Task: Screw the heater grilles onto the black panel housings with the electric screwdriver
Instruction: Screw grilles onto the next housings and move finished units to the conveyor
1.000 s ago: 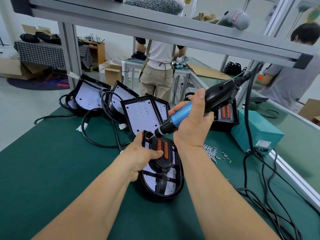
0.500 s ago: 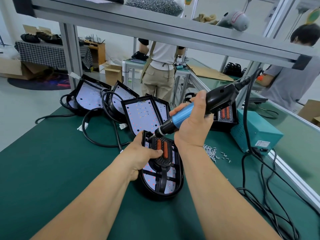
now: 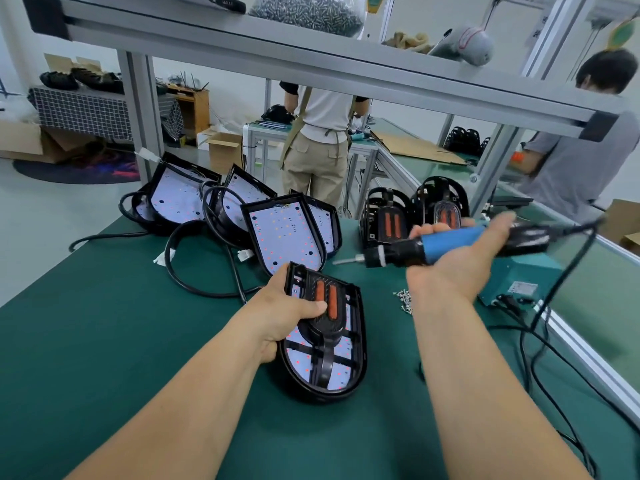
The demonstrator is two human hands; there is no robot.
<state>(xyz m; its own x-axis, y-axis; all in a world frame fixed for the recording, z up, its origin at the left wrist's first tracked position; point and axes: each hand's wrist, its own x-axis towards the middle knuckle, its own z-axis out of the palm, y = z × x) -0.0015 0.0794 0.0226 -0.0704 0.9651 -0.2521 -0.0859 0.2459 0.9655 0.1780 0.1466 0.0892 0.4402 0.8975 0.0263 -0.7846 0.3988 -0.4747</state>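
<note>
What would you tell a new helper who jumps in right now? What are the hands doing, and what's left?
Left hand: grips the top left edge of the black panel housing, thumb on its heater grille; the housing lies on the green mat.
Right hand: palm up, holds the electric screwdriver, bit pointing left, clear of the housing.
Loose screws lie right of the housing.
Done: two housings with grilles stand at the back right.
Left: cannot tell if this grille is fully screwed; bare panels lean behind, no grilles yet.
</note>
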